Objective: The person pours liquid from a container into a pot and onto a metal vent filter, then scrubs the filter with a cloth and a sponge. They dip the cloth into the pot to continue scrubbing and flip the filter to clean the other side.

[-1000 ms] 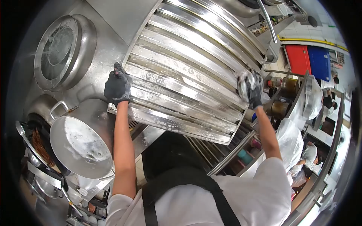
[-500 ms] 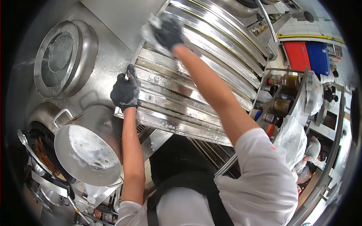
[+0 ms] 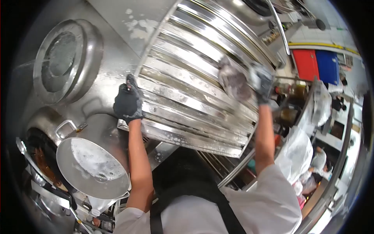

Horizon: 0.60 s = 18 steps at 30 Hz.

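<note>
A ribbed stainless-steel baffle filter [image 3: 187, 89] lies tilted in front of me, wet and dotted with suds. My left hand [image 3: 128, 102], in a black glove, is closed around its left edge. At the filter's right edge is my right hand [image 3: 262, 84], also gloved in black and smeared by motion. Its fingers are closed on a whitish, foamy scrubbing pad [image 3: 255, 78], whose exact kind is too blurred to make out. A dark reflection of the hand shows on the metal ribs beside it.
A large pot [image 3: 93, 167] of soapy water stands at lower left. Above it, water runs into a round steel basin [image 3: 58, 58]. Suds [image 3: 144, 28] lie on the steel counter. Shelves with jars [image 3: 290, 93] and plastic bags [image 3: 294, 152] are at right; a person [image 3: 319, 160] is beyond.
My right hand has swept with the pad from the filter's upper left to its right edge, leaving suds on the counter. My left hand keeps its hold on the left edge.
</note>
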### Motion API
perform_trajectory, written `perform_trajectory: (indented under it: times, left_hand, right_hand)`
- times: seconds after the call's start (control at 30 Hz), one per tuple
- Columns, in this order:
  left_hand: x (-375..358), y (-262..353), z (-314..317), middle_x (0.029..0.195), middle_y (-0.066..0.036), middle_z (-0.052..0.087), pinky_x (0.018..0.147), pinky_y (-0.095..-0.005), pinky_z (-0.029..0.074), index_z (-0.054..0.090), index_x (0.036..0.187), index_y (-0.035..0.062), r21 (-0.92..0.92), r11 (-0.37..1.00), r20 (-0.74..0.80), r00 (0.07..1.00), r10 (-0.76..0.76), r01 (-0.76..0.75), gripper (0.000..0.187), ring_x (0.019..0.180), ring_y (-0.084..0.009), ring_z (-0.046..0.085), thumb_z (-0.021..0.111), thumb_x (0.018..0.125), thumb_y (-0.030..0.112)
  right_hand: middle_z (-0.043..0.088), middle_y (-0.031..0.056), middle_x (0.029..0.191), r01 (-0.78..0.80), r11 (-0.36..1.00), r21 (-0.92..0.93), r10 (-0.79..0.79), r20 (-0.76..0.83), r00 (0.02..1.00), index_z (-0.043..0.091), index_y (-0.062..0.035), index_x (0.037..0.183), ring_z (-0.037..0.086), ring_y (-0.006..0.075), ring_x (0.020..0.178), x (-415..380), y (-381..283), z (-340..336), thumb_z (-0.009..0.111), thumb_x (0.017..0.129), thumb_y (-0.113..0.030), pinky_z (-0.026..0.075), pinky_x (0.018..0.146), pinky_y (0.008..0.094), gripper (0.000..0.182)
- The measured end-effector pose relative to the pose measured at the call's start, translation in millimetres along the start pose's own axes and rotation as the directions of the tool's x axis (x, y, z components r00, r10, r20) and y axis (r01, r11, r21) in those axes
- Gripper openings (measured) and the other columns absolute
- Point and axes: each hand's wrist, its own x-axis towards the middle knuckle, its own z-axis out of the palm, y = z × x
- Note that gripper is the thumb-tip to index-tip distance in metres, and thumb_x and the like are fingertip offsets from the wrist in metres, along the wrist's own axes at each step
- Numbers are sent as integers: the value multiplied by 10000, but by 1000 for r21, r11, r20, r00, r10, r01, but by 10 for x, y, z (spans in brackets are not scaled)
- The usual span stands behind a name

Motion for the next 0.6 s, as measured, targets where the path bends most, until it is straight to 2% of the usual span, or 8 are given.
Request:
perform_trajectory:
  times: [0.17, 0.2, 0.23, 0.3, 0.37, 0.43, 0.53, 0.6]
  left_hand:
    - [-32, 68, -35, 869, -200, 684, 701, -541, 492, 699, 920, 130, -13, 1000, -17, 1000, 11, -11, 541, 802, -426, 649, 351, 954, 543]
    - [-46, 52, -5, 869, -200, 684, 701, -541, 492, 699, 920, 130, -10, 1000, -14, 1000, 10, -11, 541, 802, -426, 649, 351, 954, 543]
    - [-31, 20, 38, 829, -197, 681, 686, -533, 490, 687, 914, 132, -16, 999, -49, 998, 40, -41, 516, 775, -425, 648, 364, 952, 532]
    - [-20, 29, 69, 798, -198, 676, 675, -530, 487, 676, 913, 128, -11, 998, -71, 995, 64, -65, 512, 760, -424, 647, 363, 952, 532]
    - [-6, 31, 93, 803, -198, 677, 676, -533, 486, 677, 918, 127, -10, 997, -67, 995, 75, -76, 517, 765, -426, 647, 358, 953, 533]
    - [-15, 0, 107, 821, -201, 680, 679, -535, 484, 680, 924, 119, -23, 995, -75, 993, 91, -93, 539, 779, -432, 645, 349, 954, 543]
    - [5, 47, 103, 815, -202, 680, 672, -530, 484, 683, 904, 114, -23, 999, -80, 996, 42, -44, 551, 768, -430, 647, 350, 953, 550]
    - [-6, 146, 21, 827, -200, 682, 671, -529, 485, 695, 898, 113, -17, 1000, -49, 999, 23, -24, 555, 773, -425, 648, 364, 951, 556]
  right_hand:
    - [562, 134, 1333, -521, 782, 342, 491, 177, 853, 573, -53, 1305, 527, 234, 1229, -81, -377, -1019, 579, 917, -205, 410, 1039, 353, 417]
    - [494, 143, 1415, -502, 832, 235, 469, 186, 864, 547, -45, 1331, 473, 232, 1291, -138, -505, -1019, 561, 926, -203, 378, 1073, 347, 435]
    - [453, 160, 1444, -545, 676, 497, 524, 197, 829, 466, -53, 1394, 398, 270, 1347, -470, -481, -776, 567, 925, -216, 282, 1125, 408, 507]
    - [372, 193, 1491, -429, 796, 427, 376, 207, 903, 400, -75, 1451, 268, 332, 1421, -962, -588, -376, 611, 886, -254, 150, 1182, 476, 629]
    - [318, 225, 1506, -213, 977, 29, 196, 284, 939, 434, -94, 1430, 215, 388, 1427, -1061, -780, -27, 650, 830, -284, 126, 1183, 493, 665]
    - [375, 238, 1452, -391, 913, 113, 349, 279, 895, 515, -101, 1354, 275, 424, 1380, -899, -887, 115, 640, 797, -223, 154, 1172, 511, 584]
    - [597, 211, 1230, -402, 915, -14, 394, 235, 889, 583, -75, 1252, 541, 367, 1175, -720, -623, 141, 648, 735, -139, 370, 1069, 463, 525]
    - [650, 193, 1082, -316, 942, -115, 316, -19, 948, 610, -97, 1209, 604, 363, 1022, -874, -200, 350, 651, 691, -147, 459, 934, 453, 522]
